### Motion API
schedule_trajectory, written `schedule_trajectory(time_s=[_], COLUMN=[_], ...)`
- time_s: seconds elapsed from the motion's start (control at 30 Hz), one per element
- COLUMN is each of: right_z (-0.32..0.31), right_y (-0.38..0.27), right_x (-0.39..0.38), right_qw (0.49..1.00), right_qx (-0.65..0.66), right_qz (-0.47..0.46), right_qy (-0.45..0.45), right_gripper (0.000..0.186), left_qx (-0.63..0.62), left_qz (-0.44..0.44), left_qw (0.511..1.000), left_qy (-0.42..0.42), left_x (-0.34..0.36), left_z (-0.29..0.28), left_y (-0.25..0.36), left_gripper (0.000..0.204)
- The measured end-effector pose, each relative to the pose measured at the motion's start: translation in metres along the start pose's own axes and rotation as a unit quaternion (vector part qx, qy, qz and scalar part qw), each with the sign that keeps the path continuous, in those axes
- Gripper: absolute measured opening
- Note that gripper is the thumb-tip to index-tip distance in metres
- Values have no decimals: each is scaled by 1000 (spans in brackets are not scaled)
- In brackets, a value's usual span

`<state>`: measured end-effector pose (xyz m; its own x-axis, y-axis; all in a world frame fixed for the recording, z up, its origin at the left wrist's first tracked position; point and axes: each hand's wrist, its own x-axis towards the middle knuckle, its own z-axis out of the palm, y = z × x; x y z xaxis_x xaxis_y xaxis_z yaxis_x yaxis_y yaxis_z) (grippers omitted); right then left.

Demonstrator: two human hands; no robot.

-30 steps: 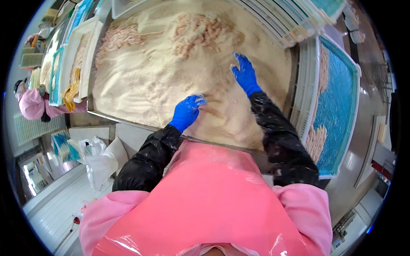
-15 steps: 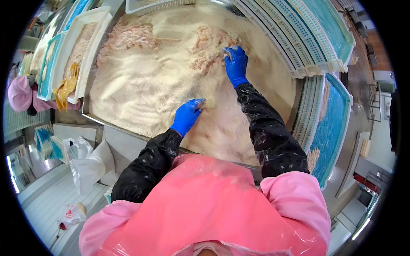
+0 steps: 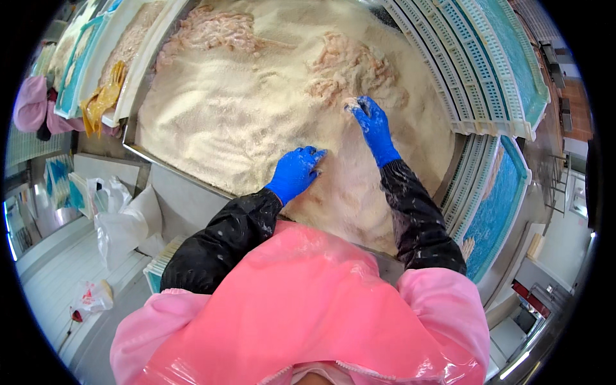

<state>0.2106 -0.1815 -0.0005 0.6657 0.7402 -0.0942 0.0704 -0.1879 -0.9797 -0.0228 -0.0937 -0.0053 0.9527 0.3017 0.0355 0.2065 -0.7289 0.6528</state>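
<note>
A wide metal tray (image 3: 135,146) is spread with pale cream crumbs (image 3: 199,135), with heaps of pinkish raw meat strips (image 3: 212,32) toward its back. My right hand (image 3: 373,128), in a blue glove, is closed on a small coated meat piece (image 3: 351,104) just in front of the right-hand heap (image 3: 346,58). My left hand (image 3: 294,172), also gloved, rests in the crumbs nearer me, lower and left of the right one, with fingers apart and loosely curved.
Stacked perforated trays (image 3: 487,77) and a blue-lined tray (image 3: 491,212) stand at the right. At the left are a white tray (image 3: 146,32) with yellow gloves (image 3: 109,96) on its end, a person's pink sleeve (image 3: 32,102) and plastic bags (image 3: 122,224).
My right hand moved forward into the meat heap, then drew back slightly with a piece in its fingers. My left hand shifted slightly along the crumbs. The view has shifted a little.
</note>
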Motion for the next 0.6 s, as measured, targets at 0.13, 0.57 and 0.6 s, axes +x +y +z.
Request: schedule_trajectory(time_s=[0.13, 0.57, 0.6], right_z=[3, 0, 16], right_y=[13, 70, 56], right_x=[-82, -215, -203], right_qw=[999, 987, 985], right_qx=[-17, -91, -103], right_qz=[0, -25, -11], right_qy=[31, 133, 138], right_gripper=[17, 49, 49], left_qx=[-70, -362, -394], left_qz=[-69, -128, -146], left_qw=[994, 908, 889], left_qy=[-42, 167, 180], left_x=[-3, -22, -16], left_z=[-2, 64, 78], left_y=[-11, 33, 42], left_gripper=[31, 36, 37])
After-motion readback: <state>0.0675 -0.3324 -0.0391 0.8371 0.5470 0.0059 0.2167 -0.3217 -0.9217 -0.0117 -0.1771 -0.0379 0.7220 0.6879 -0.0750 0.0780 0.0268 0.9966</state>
